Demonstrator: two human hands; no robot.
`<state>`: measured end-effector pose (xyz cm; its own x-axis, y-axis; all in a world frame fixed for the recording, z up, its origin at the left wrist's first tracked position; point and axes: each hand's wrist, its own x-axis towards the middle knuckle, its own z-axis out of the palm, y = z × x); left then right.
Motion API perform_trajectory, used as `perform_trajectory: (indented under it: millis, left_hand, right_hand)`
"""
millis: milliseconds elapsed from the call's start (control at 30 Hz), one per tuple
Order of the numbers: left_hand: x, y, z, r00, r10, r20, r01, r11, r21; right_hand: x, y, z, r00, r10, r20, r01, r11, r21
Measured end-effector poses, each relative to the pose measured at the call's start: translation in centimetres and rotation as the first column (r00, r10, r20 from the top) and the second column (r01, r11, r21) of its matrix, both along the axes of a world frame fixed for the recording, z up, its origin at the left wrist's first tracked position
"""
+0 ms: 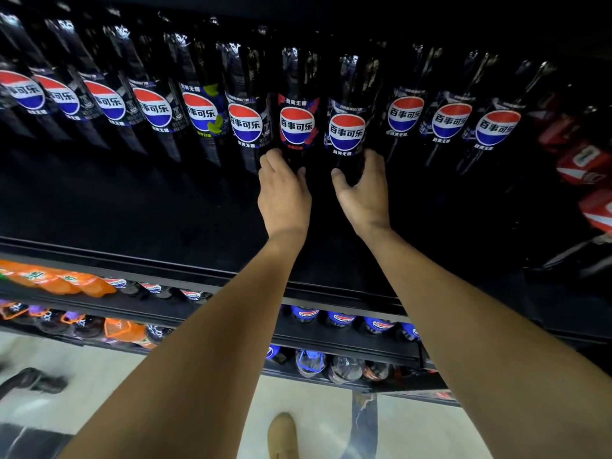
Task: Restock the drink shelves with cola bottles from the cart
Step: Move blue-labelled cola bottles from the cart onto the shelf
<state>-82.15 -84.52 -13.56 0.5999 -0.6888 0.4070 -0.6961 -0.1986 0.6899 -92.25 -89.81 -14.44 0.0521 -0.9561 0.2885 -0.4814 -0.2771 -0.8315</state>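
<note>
- The left hand (pixel 283 190) reaches up to the dark top shelf (pixel 132 200). Its fingers curl round the left side of the red-trim bottle (pixel 296 127), low down, and the thumb lies on the right side: it grips that bottle.
- The right hand (pixel 364 190) is just beside it. Its thumb is on the left and its curled fingers on the right of the next bottle (pixel 346 132), gripping it near the base.
- Both bottles stand upright, side by side, at the middle of the cola row (pixel 152 109), which spans the back of the shelf with labels facing out.
- Both sit slightly forward of the bottles to their right.
- One bottle (pixel 200 111) further left carries green marks on its label.
- At the far right of the same shelf are red-labelled bottles (pixel 583 160), blurred.
- On the lower shelves are orange bottles (pixel 76 283) at left and blue cola bottles (pixel 341 318) under the forearms.
- Below, a tan shoe (pixel 281 435) stands on the pale floor (pixel 198 376).
</note>
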Motion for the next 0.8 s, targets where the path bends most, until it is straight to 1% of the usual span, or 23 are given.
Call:
perform_trajectory:
  millis: [167, 467, 533, 633, 667, 700, 733, 800]
  left_hand:
    - [0.0, 0.0, 0.0, 1.000, 0.003, -0.004, -0.003, 1.000, 0.001]
    - [-0.1, 0.0, -0.1, 1.000, 0.012, -0.018, -0.013, 1.000, -0.020]
    - [-0.1, 0.2, 0.0, 0.998, 0.000, -0.063, -0.003, 0.999, -0.047]
    - [0.5, 0.9, 0.2, 0.984, -0.012, -0.178, -0.006, 0.995, -0.098]
    - [0.7, 1.2, 0.3, 0.981, -0.014, -0.192, -0.004, 0.995, -0.096]
    - [0.9, 1.5, 0.4, 0.985, -0.012, -0.174, 0.000, 0.998, -0.070]
    - [1.1, 2.0, 0.6, 0.993, -0.010, -0.121, 0.008, 1.000, -0.023]
    - [1.4, 2.8, 1.3, 0.996, -0.050, 0.071, 0.043, 0.993, 0.107]
  right_hand:
    - [0.0, 0.0, 0.0, 1.000, 0.001, 0.000, -0.001, 1.000, -0.011]
    - [0.0, 0.1, 0.2, 1.000, -0.001, 0.021, 0.000, 0.999, 0.036]
    - [-0.1, 0.3, 0.4, 0.999, -0.007, 0.036, 0.005, 0.998, 0.065]
    - [-0.3, 0.6, 0.7, 0.998, 0.011, 0.060, -0.018, 0.994, 0.112]
    - [-0.4, 0.7, 0.8, 0.999, 0.023, 0.046, -0.029, 0.991, 0.129]
    - [-0.7, 1.0, 0.8, 0.999, 0.037, 0.006, -0.038, 0.989, 0.140]
    - [-0.9, 1.3, 0.9, 0.997, 0.045, -0.069, -0.036, 0.991, 0.129]
    - [-1.6, 2.3, 1.2, 0.960, 0.021, -0.279, -0.012, 0.999, 0.036]
